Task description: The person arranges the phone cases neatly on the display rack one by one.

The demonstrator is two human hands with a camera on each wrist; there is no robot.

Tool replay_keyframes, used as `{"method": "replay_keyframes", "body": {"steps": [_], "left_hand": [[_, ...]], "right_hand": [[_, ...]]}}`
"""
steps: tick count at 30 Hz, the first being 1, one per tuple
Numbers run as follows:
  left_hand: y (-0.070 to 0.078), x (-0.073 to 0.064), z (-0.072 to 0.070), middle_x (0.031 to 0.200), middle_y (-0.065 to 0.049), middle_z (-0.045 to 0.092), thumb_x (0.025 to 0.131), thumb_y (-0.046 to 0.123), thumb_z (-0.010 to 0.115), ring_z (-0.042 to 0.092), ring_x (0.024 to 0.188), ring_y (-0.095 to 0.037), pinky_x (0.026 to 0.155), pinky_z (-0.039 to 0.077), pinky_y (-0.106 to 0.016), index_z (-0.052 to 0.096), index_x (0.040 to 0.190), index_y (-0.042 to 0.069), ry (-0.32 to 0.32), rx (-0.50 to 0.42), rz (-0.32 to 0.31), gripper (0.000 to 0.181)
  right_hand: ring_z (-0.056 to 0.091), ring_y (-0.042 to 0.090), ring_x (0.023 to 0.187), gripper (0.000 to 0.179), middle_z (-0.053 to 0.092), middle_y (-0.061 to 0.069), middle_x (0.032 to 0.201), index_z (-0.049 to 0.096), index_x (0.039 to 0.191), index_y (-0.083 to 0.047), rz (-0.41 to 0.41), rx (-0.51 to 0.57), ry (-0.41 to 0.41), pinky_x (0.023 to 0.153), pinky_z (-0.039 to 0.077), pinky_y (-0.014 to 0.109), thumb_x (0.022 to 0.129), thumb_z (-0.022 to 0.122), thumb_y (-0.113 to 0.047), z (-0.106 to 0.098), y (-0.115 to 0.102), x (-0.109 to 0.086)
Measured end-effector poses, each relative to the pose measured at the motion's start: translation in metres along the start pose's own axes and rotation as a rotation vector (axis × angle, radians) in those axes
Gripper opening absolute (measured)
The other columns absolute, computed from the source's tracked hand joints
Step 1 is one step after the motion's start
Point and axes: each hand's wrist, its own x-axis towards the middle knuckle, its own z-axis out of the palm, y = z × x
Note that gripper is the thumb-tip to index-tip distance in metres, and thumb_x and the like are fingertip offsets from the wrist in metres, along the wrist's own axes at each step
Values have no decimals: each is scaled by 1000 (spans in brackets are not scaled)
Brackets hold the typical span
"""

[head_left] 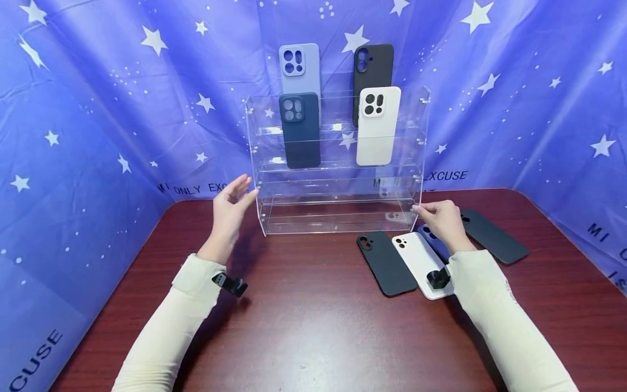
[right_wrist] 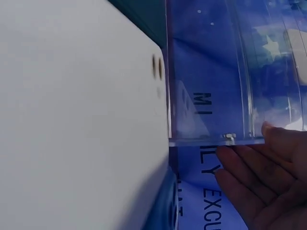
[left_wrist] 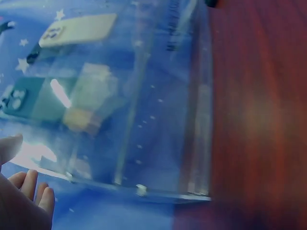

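Clear acrylic rack, pinched at one side edge by the right hand, from which it lies at ten o'clock in the head view; the left hand, thumb and fingers spread about the opposite edge, has it between two and three. The rack's long axis runs nine to three o'clock between the hands, neither clearly nearer. Beyond, a navy case stands at ten o'clock from its centre, an upright white case at two; a flat black case lies toward eight from the right hand.
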Motion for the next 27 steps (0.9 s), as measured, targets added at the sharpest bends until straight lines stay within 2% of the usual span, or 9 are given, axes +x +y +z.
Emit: {"method": "replay_keyframes", "body": {"steps": [3,10,11,13,16,18,20,23,27], "left_hand": [[-13,-2,-5,128,-27,54,82,-8,64,59,102,-10,96,46,-25,52,129,-5,-12,-13,-66,48],[-36,-4,-8,131,-23,53,83,-8,63,58,110,-18,90,48,-17,51,131,-4,-62,10,-179,49],[-38,-5,-9,131,-23,54,83,-9,63,59,108,-18,89,49,-17,52,130,-4,-61,1,-190,49],[-42,-5,-11,129,-25,54,82,-12,62,61,102,-14,85,50,-16,52,129,-6,-62,-13,-207,48],[-47,-5,-13,127,-26,54,81,-15,61,62,93,-7,81,51,-14,53,127,-7,-65,-20,-230,47],[-50,-5,-15,128,-27,53,81,-15,61,62,91,-5,80,51,-13,53,128,-8,-76,-8,-237,48],[-51,-5,-15,127,-28,53,81,-14,61,62,93,-6,79,51,-13,52,128,-8,-82,-3,-241,48],[-53,-5,-14,127,-29,53,81,-14,61,62,96,-9,80,51,-14,53,127,-8,-84,1,-244,47],[-55,-5,-12,127,-28,53,82,-14,61,62,101,-13,81,51,-14,53,127,-8,-83,11,-251,46]], "right_hand": [[60,43,99,37,62,29,110,63,113,9,-9,2,-80,78,50,53,96,56,-23,-6,2,0],[59,40,105,48,60,25,118,57,125,4,-88,-25,-240,85,49,55,95,56,-33,-24,13,2],[61,37,104,48,61,23,117,58,125,3,-108,-37,-276,85,50,52,94,57,-34,-29,17,3],[66,25,88,46,66,21,111,59,125,0,-151,-70,-351,77,52,42,93,59,-34,-38,27,5],[56,4,79,42,67,17,110,63,122,-3,-212,-121,-427,70,47,25,90,63,-32,-53,44,6],[49,0,73,41,68,18,109,64,120,-3,-239,-145,-428,64,42,19,88,66,-29,-61,56,6],[49,-5,81,42,65,18,115,64,120,-3,-235,-155,-404,67,41,14,86,69,-28,-69,68,4],[52,-2,93,47,62,18,121,62,124,-5,-192,-153,-381,70,40,13,85,71,-29,-80,85,2],[50,26,116,59,55,21,130,53,133,-6,-125,-170,-369,82,45,28,83,72,-32,-92,106,0]]}}
